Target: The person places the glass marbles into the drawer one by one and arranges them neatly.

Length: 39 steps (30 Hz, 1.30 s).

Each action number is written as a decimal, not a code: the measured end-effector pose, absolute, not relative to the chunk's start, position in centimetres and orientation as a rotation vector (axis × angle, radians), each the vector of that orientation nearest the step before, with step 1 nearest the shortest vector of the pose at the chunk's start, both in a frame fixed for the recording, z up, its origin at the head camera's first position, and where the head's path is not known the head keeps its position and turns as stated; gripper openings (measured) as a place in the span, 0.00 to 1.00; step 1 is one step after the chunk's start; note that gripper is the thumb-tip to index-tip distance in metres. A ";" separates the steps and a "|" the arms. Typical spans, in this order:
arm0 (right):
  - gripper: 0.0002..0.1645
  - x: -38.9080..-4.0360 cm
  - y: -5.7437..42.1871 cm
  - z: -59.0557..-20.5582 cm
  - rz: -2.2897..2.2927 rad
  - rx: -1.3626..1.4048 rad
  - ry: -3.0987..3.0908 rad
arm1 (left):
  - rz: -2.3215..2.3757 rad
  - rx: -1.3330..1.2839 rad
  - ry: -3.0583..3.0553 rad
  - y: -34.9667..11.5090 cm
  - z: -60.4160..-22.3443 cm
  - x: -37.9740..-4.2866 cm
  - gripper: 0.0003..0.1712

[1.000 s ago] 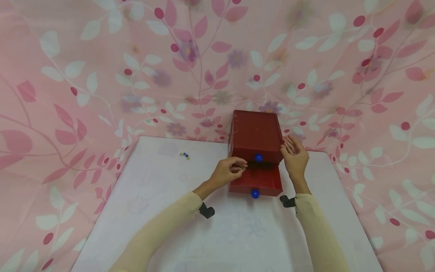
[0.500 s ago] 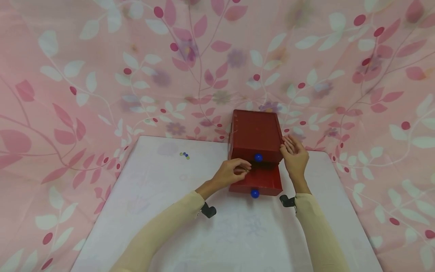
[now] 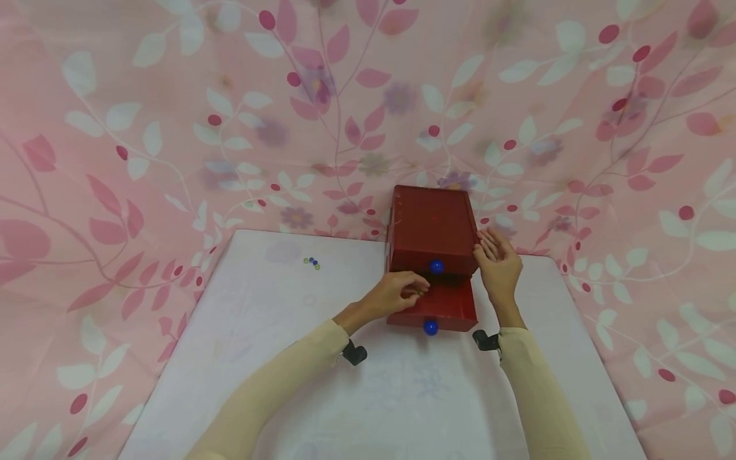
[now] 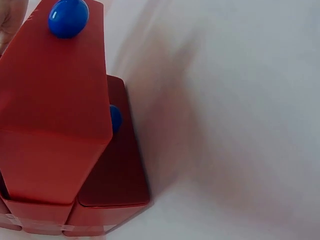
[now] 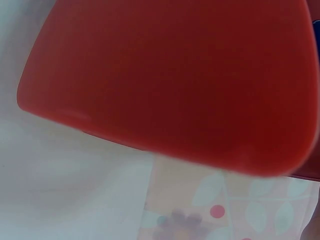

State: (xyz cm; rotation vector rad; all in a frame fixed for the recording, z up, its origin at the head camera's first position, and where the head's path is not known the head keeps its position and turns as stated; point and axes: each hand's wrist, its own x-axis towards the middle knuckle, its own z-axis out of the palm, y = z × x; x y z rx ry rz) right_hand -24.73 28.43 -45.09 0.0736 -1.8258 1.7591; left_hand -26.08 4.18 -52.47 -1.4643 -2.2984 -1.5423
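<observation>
A red cabinet (image 3: 434,223) with blue knobs stands at the table's back edge, one drawer (image 3: 448,300) pulled out beneath its top one. Over the left part of that drawer is my left hand (image 3: 388,297), with thumb and fingers pinching a tiny yellowish marble (image 3: 420,292), mostly hidden by the fingertips. My right hand (image 3: 499,262) rests against the cabinet's right side, fingers fairly straight. In the left wrist view the pulled-out drawer's front shows with its blue knob (image 4: 68,17), and a lower closed drawer (image 4: 117,165) sits under it. A red surface (image 5: 170,85) fills most of the right wrist view.
Several small blue and yellowish marbles (image 3: 312,262) lie on the white-covered table (image 3: 276,319), left of the cabinet. A pink floral cloth (image 3: 322,128) hangs behind and at both sides. Each wrist carries a black camera mount (image 3: 354,353).
My left hand has moved a little to the right and slightly down, farther over the pulled-out drawer. The right hand, cabinet and loose marbles stay in place.
</observation>
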 end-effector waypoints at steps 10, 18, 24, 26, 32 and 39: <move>0.28 -24.8 28.4 -45.2 1.761 0.073 -1.817 | -1.425 -1.514 -2.395 4.3 -52.2 -25.8 0.18; 0.28 -24.8 28.4 -45.4 1.758 0.056 -1.827 | -1.269 -1.623 -2.508 4.5 -51.9 -26.1 0.15; 0.28 -24.8 28.4 -45.4 1.771 0.067 -1.813 | -1.241 -1.727 -2.592 4.7 -51.4 -26.4 0.16; 0.28 -24.9 28.4 -45.4 1.765 0.071 -1.812 | -1.201 -1.752 -2.618 4.8 -51.2 -26.6 0.16; 0.27 -25.1 28.4 -45.4 1.755 0.058 -1.808 | -0.979 -1.800 -2.661 5.4 -51.1 -27.2 0.16; 0.27 -25.0 28.3 -45.2 1.737 0.068 -1.819 | -0.872 -1.826 -2.664 5.8 -51.5 -27.6 0.15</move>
